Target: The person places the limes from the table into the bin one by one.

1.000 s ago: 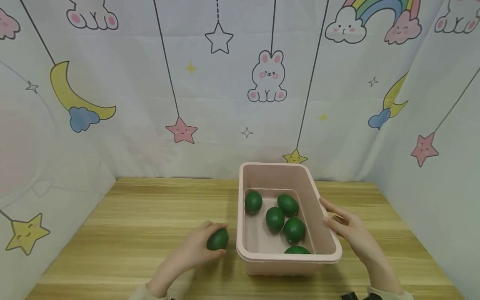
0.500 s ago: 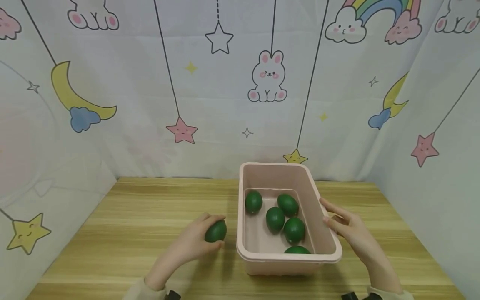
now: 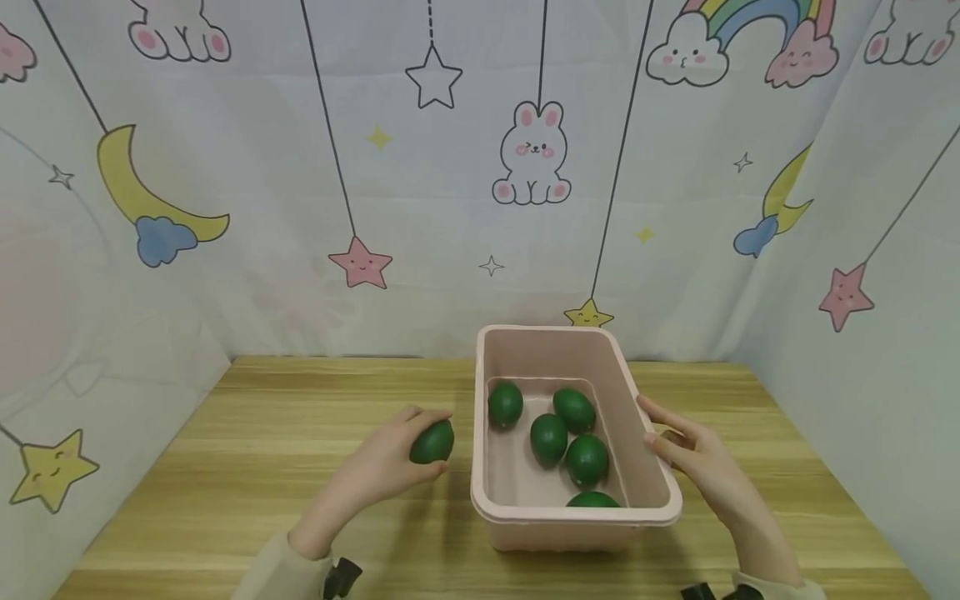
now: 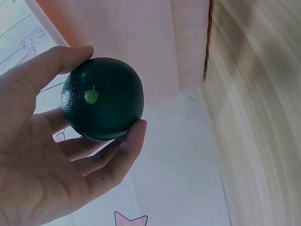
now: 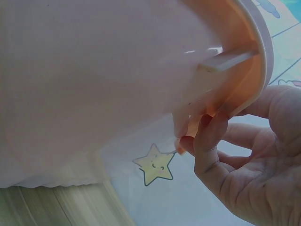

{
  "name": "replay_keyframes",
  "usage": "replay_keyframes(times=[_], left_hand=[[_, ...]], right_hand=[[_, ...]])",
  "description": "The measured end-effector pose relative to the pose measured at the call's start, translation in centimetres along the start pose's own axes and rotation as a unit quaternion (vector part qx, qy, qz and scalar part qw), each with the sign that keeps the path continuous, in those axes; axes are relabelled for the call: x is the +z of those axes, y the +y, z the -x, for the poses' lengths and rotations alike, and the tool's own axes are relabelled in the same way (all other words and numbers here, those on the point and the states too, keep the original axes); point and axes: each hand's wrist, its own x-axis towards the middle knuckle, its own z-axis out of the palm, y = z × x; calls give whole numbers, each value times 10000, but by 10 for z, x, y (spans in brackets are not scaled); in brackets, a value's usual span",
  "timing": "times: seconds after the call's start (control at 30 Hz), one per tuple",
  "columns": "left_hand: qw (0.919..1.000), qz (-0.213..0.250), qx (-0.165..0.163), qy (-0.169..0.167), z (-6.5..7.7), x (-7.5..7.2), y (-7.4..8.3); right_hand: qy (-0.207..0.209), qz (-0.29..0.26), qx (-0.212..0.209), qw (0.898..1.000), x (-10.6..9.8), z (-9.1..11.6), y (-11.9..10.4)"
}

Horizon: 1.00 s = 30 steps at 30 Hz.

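Observation:
My left hand [image 3: 386, 462] holds a dark green avocado [image 3: 432, 442] between thumb and fingers, just left of the pink plastic bin [image 3: 570, 518]. In the left wrist view this avocado [image 4: 110, 106] looks glossy, with a pale green stem nub facing the camera and the bin's outer wall [image 4: 127, 33] behind it. At the bin's right side, my right hand [image 3: 705, 471] grips the rim. Seen from the right wrist, its fingers [image 5: 211, 134] curl up under the lip. Several more green avocados [image 3: 549, 440] lie inside the bin; one is partly hidden by the near wall.
The bin stands on a wood-grain table [image 3: 300, 417]. White cloth [image 3: 435, 183] printed with stars, moons and rabbits hangs behind and along both sides. Dark straps [image 3: 342, 577] show at the sleeve cuffs.
The left hand has lifted the avocado upward and slightly away from me, beside the bin's left wall. The right hand and the bin stay in place.

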Motion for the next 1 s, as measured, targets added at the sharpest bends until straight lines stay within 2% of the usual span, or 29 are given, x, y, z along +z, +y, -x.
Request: replay_keyframes(times=[0.23,1.0], left_hand=[[9999,-60,75,65,-1,-6,4],[9998,-121,133,-115,-21,-24,17]], right_hand=[[-14,4,14,10000,0,0,-1],[30,-11,13,10000,0,1,-2]])
